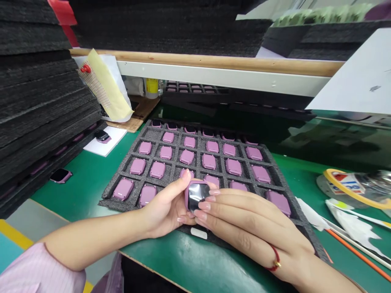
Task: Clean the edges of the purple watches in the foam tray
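Note:
Low over the front of a dark foam tray [106,195], a purple smartwatch case [197,197] without a strap shows its glossy black screen upward. My left hand [166,209] is closed round its left side, thumb at the upper edge and fingers beneath. From the right, my right hand [247,221] grips the same case, its fingers lying together across the right edge of the screen; its thumb is mostly hidden. Purple watch cases [208,161] fill many of the tray's compartments, most with their backs up. Those in the far row [190,129] show dark screens.
More watches lie left, one on a white pad [105,146], another on the green table [61,176]. Dark foam trays [30,81] are stacked beside them. A shelf edge [214,75] crosses above. Right are a clear bottle [351,187], swabs and crumpled tissue [351,219].

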A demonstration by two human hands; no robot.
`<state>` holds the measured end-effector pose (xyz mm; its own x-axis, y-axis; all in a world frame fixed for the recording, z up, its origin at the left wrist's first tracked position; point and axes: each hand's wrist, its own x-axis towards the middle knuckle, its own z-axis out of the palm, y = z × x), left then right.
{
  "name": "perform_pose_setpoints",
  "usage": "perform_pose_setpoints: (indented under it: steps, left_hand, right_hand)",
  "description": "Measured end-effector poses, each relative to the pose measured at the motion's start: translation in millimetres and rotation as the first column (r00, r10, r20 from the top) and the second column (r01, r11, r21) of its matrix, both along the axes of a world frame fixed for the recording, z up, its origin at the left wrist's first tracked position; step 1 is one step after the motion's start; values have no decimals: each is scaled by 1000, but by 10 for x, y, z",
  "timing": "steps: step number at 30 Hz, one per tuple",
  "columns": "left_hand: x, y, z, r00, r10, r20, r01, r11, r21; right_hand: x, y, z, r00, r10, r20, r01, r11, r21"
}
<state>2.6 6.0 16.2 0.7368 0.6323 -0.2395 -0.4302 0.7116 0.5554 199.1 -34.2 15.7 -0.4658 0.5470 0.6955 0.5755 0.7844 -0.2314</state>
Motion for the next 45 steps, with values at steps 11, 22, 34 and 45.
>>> perform_pose_setpoints:
  steps: [11,22,34,45]
  left_hand:
    - [22,-48,-16,974,115,-194,-55,956,288]
    - [21,18,19,985,23,-172,-1,993,122]
    - [48,8,-9,984,92,-150,-82,994,72]
    - [63,-40,-66,961,-68,-267,156,933,323]
  right_hand:
    - [-217,219,87,998,39,-47,-43,996,-83]
    - [-226,272,92,979,103,-174,-130,980,-151]
    - [-170,329,121,997,53,-48,-56,997,-57]
    - [-598,1368,104,975,-150,162,201,905,-375]
